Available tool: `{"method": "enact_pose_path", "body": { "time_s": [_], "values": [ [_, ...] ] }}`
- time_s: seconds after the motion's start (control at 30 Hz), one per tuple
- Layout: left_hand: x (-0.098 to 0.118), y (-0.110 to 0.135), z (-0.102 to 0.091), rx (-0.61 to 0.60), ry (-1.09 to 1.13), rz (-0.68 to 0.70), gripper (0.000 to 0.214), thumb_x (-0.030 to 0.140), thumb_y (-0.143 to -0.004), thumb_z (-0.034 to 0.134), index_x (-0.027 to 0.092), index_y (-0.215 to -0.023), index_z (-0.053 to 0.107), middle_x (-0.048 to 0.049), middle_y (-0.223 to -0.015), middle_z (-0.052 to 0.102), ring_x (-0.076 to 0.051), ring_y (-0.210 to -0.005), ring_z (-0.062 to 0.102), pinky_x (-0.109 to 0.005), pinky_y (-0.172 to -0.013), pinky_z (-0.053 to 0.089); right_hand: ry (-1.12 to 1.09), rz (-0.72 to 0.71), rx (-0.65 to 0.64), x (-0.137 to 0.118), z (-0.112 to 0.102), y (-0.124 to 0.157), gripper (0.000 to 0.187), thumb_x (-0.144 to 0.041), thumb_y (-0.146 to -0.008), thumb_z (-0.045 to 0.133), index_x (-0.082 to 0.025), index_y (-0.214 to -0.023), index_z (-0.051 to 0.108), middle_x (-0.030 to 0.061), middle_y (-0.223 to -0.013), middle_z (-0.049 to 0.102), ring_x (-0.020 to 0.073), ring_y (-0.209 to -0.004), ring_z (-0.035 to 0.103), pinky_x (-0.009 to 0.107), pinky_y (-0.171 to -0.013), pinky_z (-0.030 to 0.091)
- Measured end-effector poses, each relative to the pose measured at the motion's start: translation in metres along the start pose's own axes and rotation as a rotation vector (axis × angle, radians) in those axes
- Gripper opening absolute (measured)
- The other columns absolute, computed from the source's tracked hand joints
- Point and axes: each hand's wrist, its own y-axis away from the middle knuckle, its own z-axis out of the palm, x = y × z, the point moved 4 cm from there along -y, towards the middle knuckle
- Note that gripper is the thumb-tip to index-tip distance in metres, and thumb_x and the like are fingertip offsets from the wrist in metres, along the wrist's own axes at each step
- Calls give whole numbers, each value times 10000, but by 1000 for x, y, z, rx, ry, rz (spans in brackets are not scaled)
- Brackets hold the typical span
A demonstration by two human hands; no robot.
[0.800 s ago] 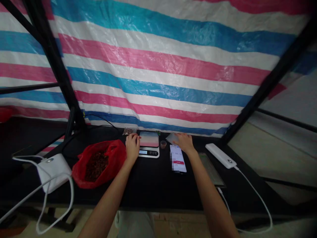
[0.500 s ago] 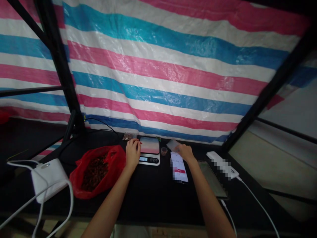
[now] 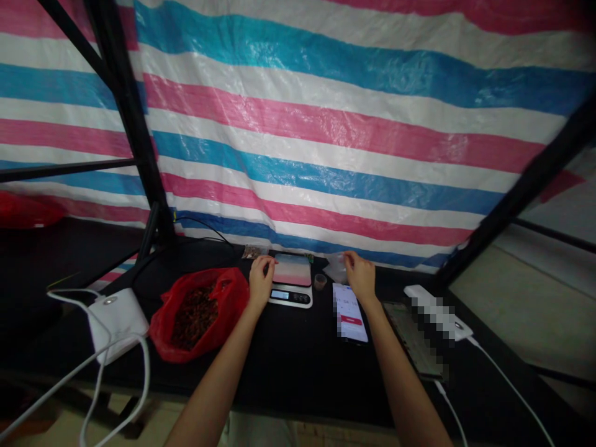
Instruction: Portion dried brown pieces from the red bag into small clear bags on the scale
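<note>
A white kitchen scale (image 3: pixel 291 297) with a lit display and a shiny, pinkish-blue reflecting plate stands at mid-table. At its left edge is my left hand (image 3: pixel 261 282), fingers bent and drawn together; whatever they hold, if anything, is too small to make out. My right hand (image 3: pixel 362 277) pinches a small clear plastic bag (image 3: pixel 335 269) by its right side, just behind a lit phone (image 3: pixel 349 313). Between scale and bag stands a tiny clear cup (image 3: pixel 320 282). Left of my left forearm, a red plastic bag (image 3: pixel 233 298) gapes around many small reddish-brown pieces (image 3: pixel 195 316).
A small filled clear packet (image 3: pixel 254 251) lies behind my left hand. White power banks (image 3: pixel 116 320) with cables flank the table, and a flat dark tablet-like panel (image 3: pixel 412 338) lies by my right forearm. Behind hangs a striped sheet (image 3: pixel 316 118) between black frame posts.
My right hand has risen a little, and the clear plastic bag in it now tilts up from the table. My left hand stays beside the scale. The whole view has shifted slightly left.
</note>
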Motion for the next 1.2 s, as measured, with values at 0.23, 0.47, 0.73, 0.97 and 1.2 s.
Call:
{"method": "enact_pose_path", "body": {
  "time_s": [0.23, 0.47, 0.73, 0.97, 1.2],
  "values": [
    [5, 14, 34, -527, 281, -152, 294, 414, -691, 613, 121, -711, 621, 2, -642, 564, -99, -567, 472, -206, -528, 342, -789, 49, -35, -58, 43, 9, 312, -387, -795, 380, -169, -934, 555, 20, -688, 614, 159, -624, 564, 268, -619, 450],
    [-9, 14, 36, -532, 244, -251, 297, 407, -684, 617, 116, -629, 643, 18, -471, 509, -94, -463, 439, -213, -481, 315, -941, 220, -46, -38, 62, 21, 400, -487, -724, 503, -152, -905, 627, 91, -897, 679, 219, -827, 620, 336, -738, 479],
    [5, 25, 44, -845, 442, -316, 321, 430, -641, 665, 111, -634, 636, -25, -598, 624, -82, -478, 487, -201, -484, 372, -946, 268, -8, -29, 59, 27, 289, -416, -668, 596, -149, -747, 676, 56, -661, 683, 180, -574, 609, 288, -548, 468],
    [26, 39, 38, -1244, 397, -297, 323, 429, -704, 613, 111, -706, 671, -39, -591, 645, -46, -370, 400, -170, -365, 295, -560, 56, -59, -43, 56, 36, 206, -346, -779, 536, -199, -724, 670, 8, -684, 681, 152, -607, 599, 244, -607, 434],
    [18, 19, 29, -772, 203, -229, 363, 470, -689, 600, 120, -602, 639, -13, -480, 576, -66, -382, 398, -182, -381, 269, -306, 114, 177, -49, 24, 40, 300, -344, -888, 386, -203, -1044, 599, 67, -1005, 644, 189, -934, 584, 301, -830, 395]
  ]
}}
